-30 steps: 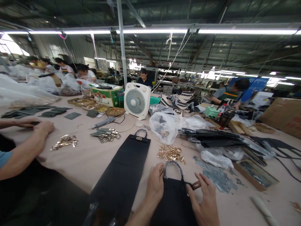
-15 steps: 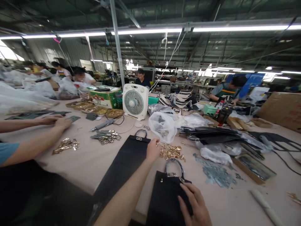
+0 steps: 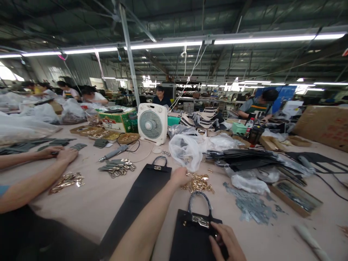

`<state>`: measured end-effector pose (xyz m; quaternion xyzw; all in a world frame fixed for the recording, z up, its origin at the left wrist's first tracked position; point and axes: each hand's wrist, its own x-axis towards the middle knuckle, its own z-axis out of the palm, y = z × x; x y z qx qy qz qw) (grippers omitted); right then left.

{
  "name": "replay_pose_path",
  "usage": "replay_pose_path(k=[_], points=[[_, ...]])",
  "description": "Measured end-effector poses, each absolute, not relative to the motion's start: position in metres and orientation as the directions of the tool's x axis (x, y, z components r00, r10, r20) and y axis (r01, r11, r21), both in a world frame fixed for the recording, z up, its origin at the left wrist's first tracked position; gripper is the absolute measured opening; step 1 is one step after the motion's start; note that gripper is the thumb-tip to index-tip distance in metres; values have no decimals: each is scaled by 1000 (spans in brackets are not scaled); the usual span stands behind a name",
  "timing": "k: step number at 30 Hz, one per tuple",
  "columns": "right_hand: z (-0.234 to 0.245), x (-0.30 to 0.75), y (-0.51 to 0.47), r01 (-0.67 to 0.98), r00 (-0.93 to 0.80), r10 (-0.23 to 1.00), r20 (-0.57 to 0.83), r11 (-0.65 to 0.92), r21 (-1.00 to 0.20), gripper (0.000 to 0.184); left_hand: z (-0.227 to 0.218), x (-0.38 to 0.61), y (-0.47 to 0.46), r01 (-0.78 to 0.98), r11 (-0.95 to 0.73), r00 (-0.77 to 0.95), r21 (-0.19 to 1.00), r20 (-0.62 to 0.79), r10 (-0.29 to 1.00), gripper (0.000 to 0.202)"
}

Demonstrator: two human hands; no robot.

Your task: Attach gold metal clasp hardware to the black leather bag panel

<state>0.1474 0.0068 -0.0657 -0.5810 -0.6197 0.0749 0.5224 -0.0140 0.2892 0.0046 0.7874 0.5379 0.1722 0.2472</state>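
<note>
A small black handbag (image 3: 194, 232) with a curved handle and a gold clasp lies flat in front of me. My right hand (image 3: 227, 243) presses on its right side just below the clasp, fingers bent. My left hand (image 3: 179, 176) reaches forward to the pile of gold metal fittings (image 3: 198, 183), fingers curled down onto the pile's left edge; whether it holds a fitting is hidden. A long stack of black bags (image 3: 141, 197) lies to the left of my left arm.
A co-worker's two arms (image 3: 40, 170) rest on the table at left near another heap of gold fittings (image 3: 65, 180). A white box fan (image 3: 152, 123), plastic bags (image 3: 186, 150), grey cut pieces (image 3: 251, 206), a cardboard tray (image 3: 296, 195) and black material (image 3: 244, 157) crowd the table.
My left hand left the bag's handle and reached forward to the gold fittings. My right hand let go of a small brown piece and settled on the bag, whose clasp now shows.
</note>
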Motion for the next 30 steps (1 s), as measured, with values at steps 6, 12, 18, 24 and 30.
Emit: replay_pose_path(k=[6, 12, 18, 24, 30], points=[[-52, 157, 5, 619, 157, 825, 543, 346, -705, 31, 6, -35, 300, 756, -268, 348, 597, -20, 937, 21], [-43, 145, -1, 595, 218, 845, 488, 281, -753, 29, 6, -54, 294, 708, -280, 415, 648, -60, 908, 12], [-36, 140, -8, 569, 252, 854, 455, 249, -784, 28, 5, -59, 276, 622, -242, 300, 745, 58, 952, 12], [-29, 140, -13, 567, 257, 875, 409, 206, -797, 32, 16, -64, 252, 419, -131, 42, 898, 125, 991, 27], [-26, 145, -12, 466, 321, 892, 319, 144, -873, 35, 18, -30, 168, 43, -85, 63, 995, 82, 995, 44]])
